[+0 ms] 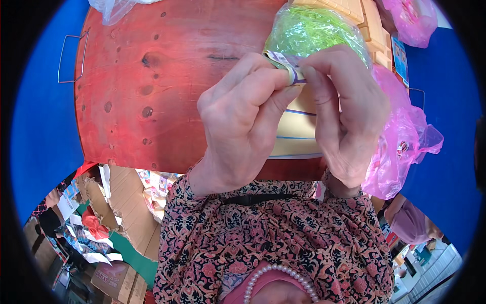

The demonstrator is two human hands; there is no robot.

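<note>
Over red wood table [131, 76], L hand [238, 126] & R hand [344, 116] grip-pinch glossy paper strip [286, 63].

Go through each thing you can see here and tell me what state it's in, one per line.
left hand: pinching the paper label.
right hand: pinching the same label.
paper label: folded, held between both hands.
bag of green shreds: clear, filled, under the label.
pink plastic bag: crumpled, lying on the table.
red wooden table: stained.

Red-stained wooden surface [136, 86] with dark knots and wire handles, blue covering [40, 126] beneath, flattened cardboard boxes [126, 202] and clutter on the floor, bright even light.
</note>
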